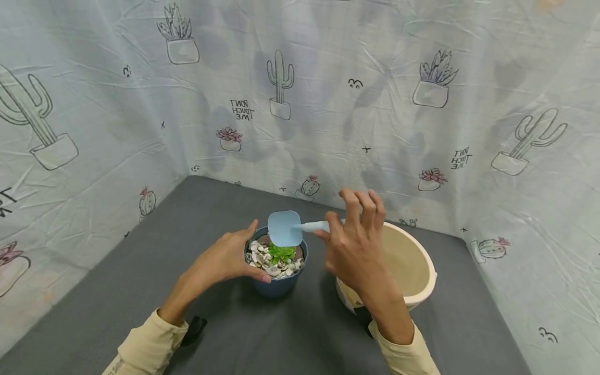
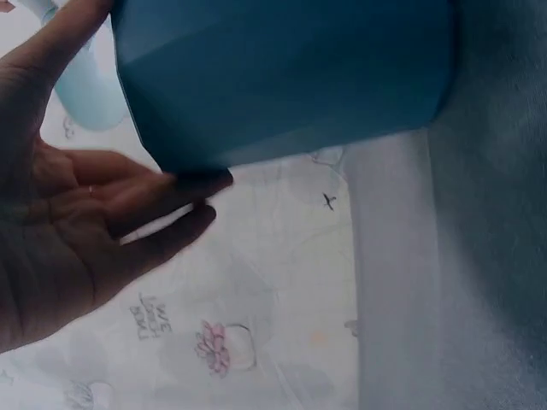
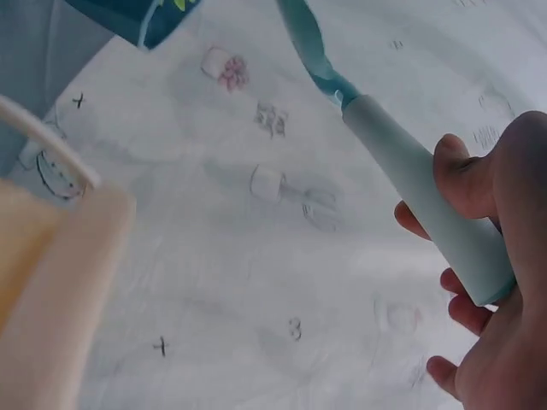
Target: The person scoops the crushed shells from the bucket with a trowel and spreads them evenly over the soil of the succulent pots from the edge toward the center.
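A small blue flowerpot (image 1: 276, 289) holds a green succulent (image 1: 282, 253) among pale stones or shells (image 1: 259, 256). My left hand (image 1: 229, 258) cups its left side, thumb along the front rim and fingers toward the back. In the left wrist view, fingertips meet the pot's blue wall (image 2: 282, 85). With thumb and index finger my right hand (image 1: 358, 245) pinches the handle (image 3: 419, 188) of a light blue shovel. Its other fingers are lifted off. The shovel's blade (image 1: 284, 229) hangs over the back of the pot, covering part of the contents.
To the right, below my right forearm, stands a larger cream pot (image 1: 405, 260), its inside partly hidden. Both pots are on a grey tabletop (image 1: 225, 333). Cloth walls (image 1: 323, 130) printed with cacti enclose the back and sides.
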The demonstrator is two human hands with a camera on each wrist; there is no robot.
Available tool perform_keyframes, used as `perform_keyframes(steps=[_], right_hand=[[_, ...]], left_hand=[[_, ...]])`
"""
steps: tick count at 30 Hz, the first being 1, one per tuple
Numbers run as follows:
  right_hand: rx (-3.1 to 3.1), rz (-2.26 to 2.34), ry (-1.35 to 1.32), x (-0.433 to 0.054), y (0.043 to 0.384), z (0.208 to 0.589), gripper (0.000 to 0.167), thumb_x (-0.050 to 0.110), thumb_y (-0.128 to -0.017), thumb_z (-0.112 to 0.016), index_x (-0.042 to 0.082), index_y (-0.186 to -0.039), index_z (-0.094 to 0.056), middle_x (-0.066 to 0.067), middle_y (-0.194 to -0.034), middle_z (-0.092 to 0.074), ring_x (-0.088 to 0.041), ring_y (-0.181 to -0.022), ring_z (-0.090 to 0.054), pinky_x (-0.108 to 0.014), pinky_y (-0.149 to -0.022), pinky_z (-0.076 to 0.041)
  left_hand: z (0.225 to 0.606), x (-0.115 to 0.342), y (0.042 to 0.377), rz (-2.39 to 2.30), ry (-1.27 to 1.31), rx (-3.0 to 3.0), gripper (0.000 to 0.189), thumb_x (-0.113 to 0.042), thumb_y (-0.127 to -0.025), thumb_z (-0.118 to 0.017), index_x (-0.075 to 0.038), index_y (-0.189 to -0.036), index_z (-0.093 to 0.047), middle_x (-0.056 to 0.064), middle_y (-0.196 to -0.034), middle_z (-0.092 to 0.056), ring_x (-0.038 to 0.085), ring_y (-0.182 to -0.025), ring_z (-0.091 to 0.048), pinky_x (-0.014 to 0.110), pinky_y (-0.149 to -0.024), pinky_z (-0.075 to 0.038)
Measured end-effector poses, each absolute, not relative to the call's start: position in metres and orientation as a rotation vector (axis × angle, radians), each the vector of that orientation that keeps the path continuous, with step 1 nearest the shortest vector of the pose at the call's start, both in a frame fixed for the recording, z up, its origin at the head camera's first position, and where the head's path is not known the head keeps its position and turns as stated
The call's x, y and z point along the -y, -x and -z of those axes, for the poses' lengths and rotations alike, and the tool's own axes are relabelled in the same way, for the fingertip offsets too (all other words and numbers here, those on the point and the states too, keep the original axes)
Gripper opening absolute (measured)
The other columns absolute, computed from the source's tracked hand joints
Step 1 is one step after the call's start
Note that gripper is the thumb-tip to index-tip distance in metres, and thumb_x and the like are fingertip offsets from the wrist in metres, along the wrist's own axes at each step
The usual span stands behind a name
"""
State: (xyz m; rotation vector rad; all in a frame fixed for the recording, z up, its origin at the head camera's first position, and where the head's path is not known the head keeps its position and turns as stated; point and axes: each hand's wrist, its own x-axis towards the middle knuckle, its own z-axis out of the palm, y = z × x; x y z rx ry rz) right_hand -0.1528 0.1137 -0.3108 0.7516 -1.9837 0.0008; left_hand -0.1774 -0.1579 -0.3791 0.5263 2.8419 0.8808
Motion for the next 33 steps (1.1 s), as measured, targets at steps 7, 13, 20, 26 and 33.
perform_keyframes(steps=[7, 13, 20, 26, 33], right_hand=[[2.081, -0.282, -0.605, -0.169, 0.13, 0.299, 0.052, 0.043, -0.105, -0.057, -0.005, -0.089, -0.069, -0.036, -0.129, -0.047, -0.054, -0.121, -0.032, -0.067, -0.1, -0.031], [2.155, -0.363, -0.502, -0.23, 0.111, 0.293, 0.064, 0.048, -0.108, -0.053, -0.01, -0.086, -0.068, -0.042, -0.13, -0.043, -0.059, -0.117, -0.027, -0.066, -0.094, -0.027], [2.283, -0.066, -0.504, -0.273, 0.113, 0.307, 0.024, 0.005, -0.077, -0.079, -0.009, -0.074, -0.059, -0.043, -0.124, -0.043, -0.062, -0.112, -0.033, -0.073, -0.084, -0.033], [2.368, 0.338, -0.623, -0.274, 0.137, 0.332, 0.029, 0.004, -0.068, -0.085, -0.006, -0.069, -0.058, -0.037, -0.129, -0.046, -0.057, -0.119, -0.043, -0.067, -0.09, -0.046], [2.307, 0.612, -0.744, -0.258, 0.159, 0.349, 0.016, 0.0, -0.064, -0.069, 0.002, -0.066, -0.053, -0.031, -0.131, -0.05, -0.048, -0.121, -0.048, -0.053, -0.094, -0.052]], left_hand=[[0.383, 0.132, 0.159, -0.797, -0.334, -3.005, 0.145, -0.071, -0.063, -0.091, 0.002, -0.166, -0.02, 0.033, -0.147, -0.052, 0.05, -0.121, -0.062, 0.064, -0.095, -0.055], [0.385, 0.11, 0.144, -0.629, -0.189, -3.185, 0.152, -0.086, -0.062, -0.08, -0.005, -0.169, -0.007, 0.027, -0.136, -0.055, 0.043, -0.106, -0.061, 0.058, -0.077, -0.05], [0.368, 0.105, 0.143, -0.441, -0.476, -3.284, 0.133, -0.078, -0.069, -0.078, -0.012, -0.169, -0.02, 0.031, -0.139, -0.054, 0.048, -0.12, -0.057, 0.077, -0.095, -0.043], [0.346, 0.061, 0.159, -0.652, -1.026, -3.12, 0.093, -0.061, -0.088, -0.074, -0.013, -0.162, -0.041, 0.026, -0.157, -0.047, 0.045, -0.142, -0.053, 0.064, -0.116, -0.045], [0.353, 0.008, 0.161, -0.644, -1.312, -2.942, 0.08, -0.056, -0.094, -0.068, -0.003, -0.152, -0.053, 0.023, -0.151, -0.055, 0.034, -0.129, -0.066, 0.039, -0.097, -0.063]])
